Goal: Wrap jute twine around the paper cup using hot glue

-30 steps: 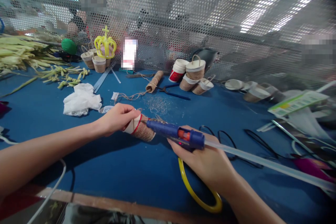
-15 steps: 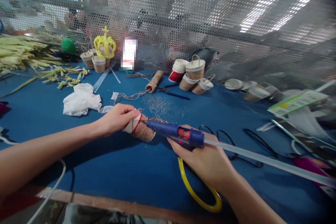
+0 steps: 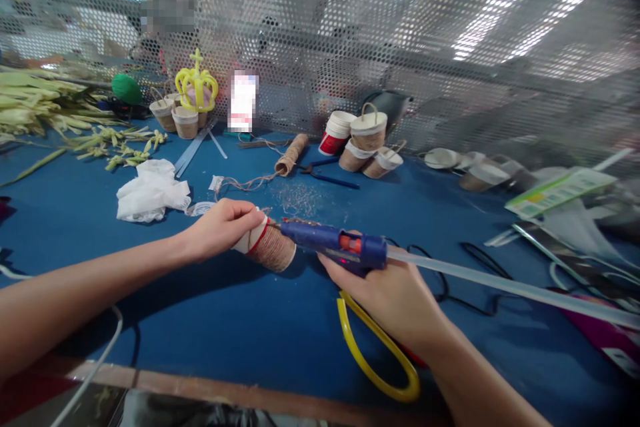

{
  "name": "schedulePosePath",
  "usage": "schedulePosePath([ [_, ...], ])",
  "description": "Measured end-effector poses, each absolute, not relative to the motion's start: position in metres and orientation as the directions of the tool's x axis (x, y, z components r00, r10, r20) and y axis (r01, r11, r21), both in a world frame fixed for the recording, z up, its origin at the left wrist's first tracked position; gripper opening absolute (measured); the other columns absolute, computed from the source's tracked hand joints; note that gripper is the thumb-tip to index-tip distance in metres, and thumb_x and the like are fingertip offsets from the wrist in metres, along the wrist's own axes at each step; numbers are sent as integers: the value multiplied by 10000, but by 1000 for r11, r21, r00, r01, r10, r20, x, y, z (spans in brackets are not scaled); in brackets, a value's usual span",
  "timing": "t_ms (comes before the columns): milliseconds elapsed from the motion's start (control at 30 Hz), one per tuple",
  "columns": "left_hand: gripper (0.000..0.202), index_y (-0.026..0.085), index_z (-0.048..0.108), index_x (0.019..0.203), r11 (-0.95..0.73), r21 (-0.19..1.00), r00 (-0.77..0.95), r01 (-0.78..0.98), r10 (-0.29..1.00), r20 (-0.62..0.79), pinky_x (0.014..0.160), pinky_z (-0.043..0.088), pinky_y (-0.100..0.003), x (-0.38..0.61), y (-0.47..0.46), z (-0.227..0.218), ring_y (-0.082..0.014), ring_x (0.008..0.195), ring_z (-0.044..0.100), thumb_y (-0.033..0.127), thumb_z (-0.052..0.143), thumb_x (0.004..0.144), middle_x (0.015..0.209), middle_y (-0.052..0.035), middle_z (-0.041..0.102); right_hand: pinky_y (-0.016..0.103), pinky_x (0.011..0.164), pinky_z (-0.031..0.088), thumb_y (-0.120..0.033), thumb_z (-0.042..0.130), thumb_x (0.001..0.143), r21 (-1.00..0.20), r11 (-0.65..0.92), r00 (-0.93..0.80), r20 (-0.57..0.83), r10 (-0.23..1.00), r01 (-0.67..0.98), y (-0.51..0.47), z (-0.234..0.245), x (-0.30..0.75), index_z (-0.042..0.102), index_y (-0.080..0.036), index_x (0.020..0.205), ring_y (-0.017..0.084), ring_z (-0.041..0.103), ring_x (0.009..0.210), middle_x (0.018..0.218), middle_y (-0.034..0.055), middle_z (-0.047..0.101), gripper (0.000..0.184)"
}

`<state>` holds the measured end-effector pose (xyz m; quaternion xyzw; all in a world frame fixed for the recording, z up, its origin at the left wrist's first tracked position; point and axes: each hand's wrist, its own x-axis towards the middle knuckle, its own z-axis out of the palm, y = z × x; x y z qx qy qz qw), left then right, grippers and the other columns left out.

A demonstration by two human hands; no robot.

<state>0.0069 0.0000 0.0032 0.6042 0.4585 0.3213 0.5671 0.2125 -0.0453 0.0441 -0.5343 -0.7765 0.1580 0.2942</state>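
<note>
My left hand (image 3: 226, 230) is closed on the rim of a small paper cup (image 3: 273, 250). Brown twine wraps the cup's lower part, leaving a white band with a red edge near the rim; the cup lies tilted. My right hand (image 3: 387, 293) grips a blue hot glue gun (image 3: 327, 245), whose nozzle touches or nearly touches the cup by the red edge. A long translucent glue stick (image 3: 490, 283) runs out of the gun's back. Below my right palm shows a yellow loop handle (image 3: 370, 347) with a bit of red; whether the hand holds it I cannot tell.
A twine roll (image 3: 293, 155), dark pliers (image 3: 330, 177) and crumpled white lace (image 3: 153, 192) lie beyond my hands. Twine-wrapped cups (image 3: 370, 130) are stacked against the perforated metal screen (image 3: 310, 33). Dried husks (image 3: 45, 103) lie left; a black cord (image 3: 480, 253) and bags crowd the right.
My left hand keeps its hold on the cup. The glue gun's nozzle has shifted slightly along the cup, and the yellow loop has turned a little. The whole view has drifted slightly.
</note>
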Motion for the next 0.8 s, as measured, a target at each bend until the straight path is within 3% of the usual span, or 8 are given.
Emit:
schedulePosePath([
  [267, 237, 136, 576, 644, 37, 974, 376, 222, 919, -120, 477, 334, -177, 8, -1, 9, -78, 505, 448, 325, 474, 743, 574, 26, 537, 270, 502, 482, -259, 521, 717, -609, 363, -258, 257, 931, 705, -47, 36, 216, 534, -229, 567, 167, 556, 504, 544, 5, 591, 154],
  [567, 316, 136, 535, 623, -100, 955, 429, 281, 903, -31, 502, 342, -183, 5, -2, 5, -83, 539, 435, 380, 425, 792, 595, 19, 514, 291, 517, 497, -246, 483, 740, -540, 393, -258, 311, 915, 744, -42, 38, 217, 615, -226, 637, 180, 573, 505, 538, 17, 609, 169],
  [800, 268, 144, 553, 620, -71, 957, 413, 281, 909, -54, 471, 321, -175, 7, -2, 9, -77, 505, 427, 327, 439, 778, 567, 31, 516, 272, 496, 490, -277, 492, 745, -545, 418, -326, 263, 908, 726, -45, 37, 217, 593, -233, 599, 166, 564, 489, 535, 4, 595, 183],
])
